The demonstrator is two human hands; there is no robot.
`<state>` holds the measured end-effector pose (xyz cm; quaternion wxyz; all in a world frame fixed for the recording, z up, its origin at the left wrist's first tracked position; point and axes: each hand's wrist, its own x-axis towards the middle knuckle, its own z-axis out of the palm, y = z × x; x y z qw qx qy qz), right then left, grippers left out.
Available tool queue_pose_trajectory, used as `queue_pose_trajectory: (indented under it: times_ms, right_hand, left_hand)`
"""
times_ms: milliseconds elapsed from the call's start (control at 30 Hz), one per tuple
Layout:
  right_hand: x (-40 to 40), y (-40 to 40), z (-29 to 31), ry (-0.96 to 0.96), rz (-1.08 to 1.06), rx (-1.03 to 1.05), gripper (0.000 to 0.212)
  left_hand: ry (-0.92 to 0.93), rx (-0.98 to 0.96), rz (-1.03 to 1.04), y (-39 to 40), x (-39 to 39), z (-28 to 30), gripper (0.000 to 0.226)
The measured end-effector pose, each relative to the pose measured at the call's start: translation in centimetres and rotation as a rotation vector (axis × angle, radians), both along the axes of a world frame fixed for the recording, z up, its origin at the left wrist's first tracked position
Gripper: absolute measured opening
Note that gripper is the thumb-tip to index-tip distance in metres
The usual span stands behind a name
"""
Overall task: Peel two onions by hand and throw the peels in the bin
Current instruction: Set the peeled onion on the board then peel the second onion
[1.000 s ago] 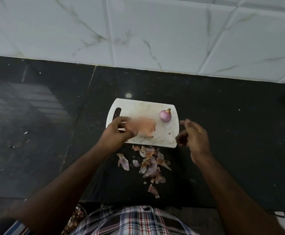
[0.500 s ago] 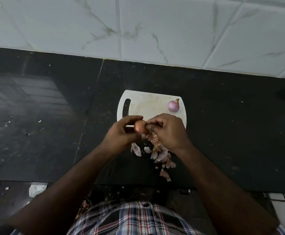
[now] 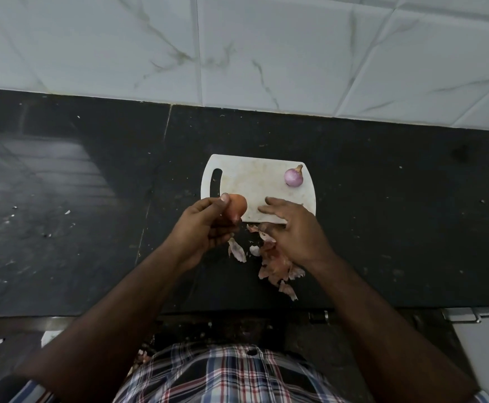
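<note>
Your left hand (image 3: 201, 228) gripped the unpeeled onion (image 3: 236, 210), thumb on top, fingers curled under, holding it over the near-left corner of the cutting board (image 3: 254, 187). Skin on that one was brown-orange, root end pointing down twd the counter. Your right hand (image 3: 294, 229) hovered just beside it w/ fingers straight and loosely spread, holding nothing I could see; its fingertips lay over the board's near edge. Under and beside that hand sat the peels (image 3: 272, 261), a loose pile of pinkish-brown scraps on the black counter (image 3: 397, 228), just in front of the board. The peeled onion (image 3: 294, 177), purple-white w/ a short stem, rested on the board's far-right corner, well apart from both hands. White marbled wall tiles (image 3: 266, 48) ran behind the counter. Your plaid shirt (image 3: 223, 376) showed at bottom of view.
</note>
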<state>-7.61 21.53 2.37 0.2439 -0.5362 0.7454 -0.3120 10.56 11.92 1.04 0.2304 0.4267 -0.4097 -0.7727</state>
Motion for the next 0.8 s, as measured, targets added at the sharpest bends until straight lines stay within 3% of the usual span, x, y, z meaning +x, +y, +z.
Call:
queue_pose_trajectory:
  times_ms: [133,300,467,633,800]
  right_hand:
    - [1.0,-0.7,1.5,-0.250,0.084,-0.053,0.059]
    - [0.6,-1.3,1.9,-0.391,0.011,-0.131,0.055]
    - [0.0,-1.5,1.8,-0.434,-0.074,-0.192,0.050]
    - [-0.2,-1.6,2.1,-0.533,-0.095,-0.202,0.048]
    - [-0.5,-1.4,2.1,-0.509,-0.054,-0.156,0.044]
  left_hand:
    - [-0.012,0.020,-0.054,0.3,-1.1,1.4,0.050]
    - [-0.020,0.002,-0.125,0.4,-1.9,2.5,0.062]
    - [0.144,-0.038,-0.073,0.4,-2.2,2.8,0.030]
    - [0.179,-0.085,-0.019,0.5,-2.6,2.9,0.030]
    - [0.131,-0.119,0.071,0.8,-3.2,2.8,0.024]
